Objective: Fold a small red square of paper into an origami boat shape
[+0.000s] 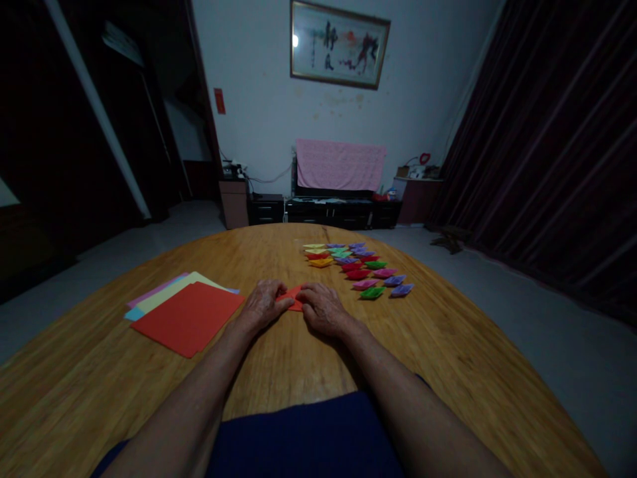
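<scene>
Folded red paper (294, 300) rests on the bench (269, 259) at the centre of the frame, between the two hands. Toward the left of the frame lies a stack of flat sheets (192, 318), a red one uppermost, with pale yellow, blue and pink edges showing beneath; these appear unfolded, so they look like the part left to do. Right of the stack, the left hand (266, 305) comes in with its thumb lying over the paper's near left side and its other fingers curled behind. Next along, the right hand (323, 309) covers the paper's right end, fingers bent down onto it; whether either hand pinches it or only presses cannot be told. Mostly hidden by them, the piece seems partway through its folds, not yet a finished shape. Right of centre, loose rows of small boat-shaped paper pieces (357, 273), in yellow, red, green, pink and purple, look finished and set aside.
</scene>
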Available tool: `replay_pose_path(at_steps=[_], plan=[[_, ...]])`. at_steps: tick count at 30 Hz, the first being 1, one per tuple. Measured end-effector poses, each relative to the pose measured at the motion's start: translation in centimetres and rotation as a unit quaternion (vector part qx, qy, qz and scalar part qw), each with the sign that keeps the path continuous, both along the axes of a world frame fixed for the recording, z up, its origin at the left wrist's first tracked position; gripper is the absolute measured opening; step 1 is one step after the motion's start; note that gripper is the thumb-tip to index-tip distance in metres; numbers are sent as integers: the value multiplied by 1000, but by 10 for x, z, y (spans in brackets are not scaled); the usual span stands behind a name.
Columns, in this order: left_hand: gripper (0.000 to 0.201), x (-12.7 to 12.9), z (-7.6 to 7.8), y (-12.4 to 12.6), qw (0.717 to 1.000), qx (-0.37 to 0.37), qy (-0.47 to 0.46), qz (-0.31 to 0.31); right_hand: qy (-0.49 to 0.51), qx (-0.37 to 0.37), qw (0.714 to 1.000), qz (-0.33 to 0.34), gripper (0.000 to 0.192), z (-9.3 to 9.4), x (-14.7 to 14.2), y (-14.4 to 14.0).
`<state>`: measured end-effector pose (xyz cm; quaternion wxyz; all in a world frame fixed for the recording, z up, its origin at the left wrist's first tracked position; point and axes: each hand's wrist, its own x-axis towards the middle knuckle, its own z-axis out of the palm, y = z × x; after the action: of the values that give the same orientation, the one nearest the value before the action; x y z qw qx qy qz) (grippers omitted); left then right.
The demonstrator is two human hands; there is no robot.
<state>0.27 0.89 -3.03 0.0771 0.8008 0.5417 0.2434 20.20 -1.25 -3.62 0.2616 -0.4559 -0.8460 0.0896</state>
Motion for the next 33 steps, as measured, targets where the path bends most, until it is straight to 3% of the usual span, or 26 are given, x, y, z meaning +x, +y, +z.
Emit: replay_pose_path(at_steps=[33], plan=[[18, 1, 3, -2, 1000, 2, -10, 8, 3, 4, 1000, -1, 26, 2, -1, -3]])
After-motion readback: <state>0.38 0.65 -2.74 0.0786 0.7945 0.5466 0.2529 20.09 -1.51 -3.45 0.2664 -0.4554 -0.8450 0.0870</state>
